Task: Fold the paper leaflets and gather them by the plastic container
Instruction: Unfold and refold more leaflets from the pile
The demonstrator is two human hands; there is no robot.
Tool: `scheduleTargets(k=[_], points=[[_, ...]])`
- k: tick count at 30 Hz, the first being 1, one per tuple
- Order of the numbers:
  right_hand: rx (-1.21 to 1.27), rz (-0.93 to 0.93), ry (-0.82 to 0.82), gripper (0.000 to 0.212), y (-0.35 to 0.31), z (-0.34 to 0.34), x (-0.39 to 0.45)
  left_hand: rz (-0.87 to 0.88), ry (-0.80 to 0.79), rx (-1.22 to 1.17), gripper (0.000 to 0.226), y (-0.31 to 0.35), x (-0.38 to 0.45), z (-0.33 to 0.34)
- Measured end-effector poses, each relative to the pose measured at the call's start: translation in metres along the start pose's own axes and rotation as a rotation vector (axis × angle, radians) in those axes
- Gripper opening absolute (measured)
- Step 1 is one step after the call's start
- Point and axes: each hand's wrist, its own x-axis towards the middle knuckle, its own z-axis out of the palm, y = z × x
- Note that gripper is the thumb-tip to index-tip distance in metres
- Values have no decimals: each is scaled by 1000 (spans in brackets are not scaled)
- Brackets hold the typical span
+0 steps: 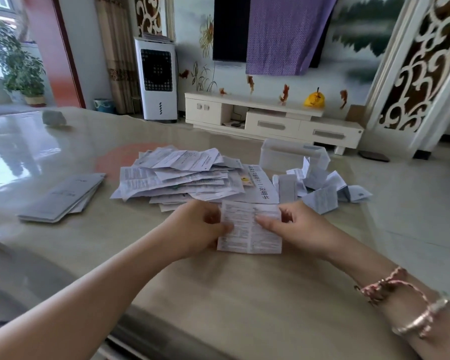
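Folding one more leaflet

My hands (250,227) pinch a white printed paper leaflet (250,229) mid-frame; few folded ones (322,188) lie by the clear plastic container (291,154), a big pile (182,175) remains.

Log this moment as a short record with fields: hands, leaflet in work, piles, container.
left hand: grips the left edge of the leaflet
right hand: pinches the right edge of the leaflet
leaflet in work: printed, creased down the middle, on the table
unfolded pile: loose sheets, beyond the hands
folded leaflets: heaped in front of the plastic container
plastic container: clear, on the far right
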Motion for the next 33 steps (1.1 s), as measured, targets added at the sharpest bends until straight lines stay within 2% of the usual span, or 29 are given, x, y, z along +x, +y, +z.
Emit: scheduleTargets(k=[4, 7, 11, 16, 19, 22, 26, 30, 33], points=[[-364, 28, 76, 22, 3, 9, 4, -57, 125, 115, 19, 3, -5, 12], [-481, 15, 100, 31, 3, 15, 6, -20, 152, 177, 35, 1, -7, 18], [-627, 24, 166, 38, 4, 21, 4, 67, 165, 242, 37, 1, -9, 22], [-583, 39, 229, 23, 5, 22, 6, 99, 142, 325, 27, 3, -10, 22], [-613, 40, 264, 24, 5, 23, 5, 106, 133, 361, 18, 3, -11, 22], [-669, 39, 299, 17, 6, 23, 3, 123, 142, 419, 19, 6, -14, 22], [-703, 27, 306, 23, 4, 22, 3, 166, 193, 579, 29, 5, -17, 22], [-750, -144, 283, 26, 1, 22, -2, 264, 169, 622, 34, -2, -14, 21], [-700, -254, 163, 24, -2, 18, -10, 328, 116, 569, 32, -6, -11, 18]])
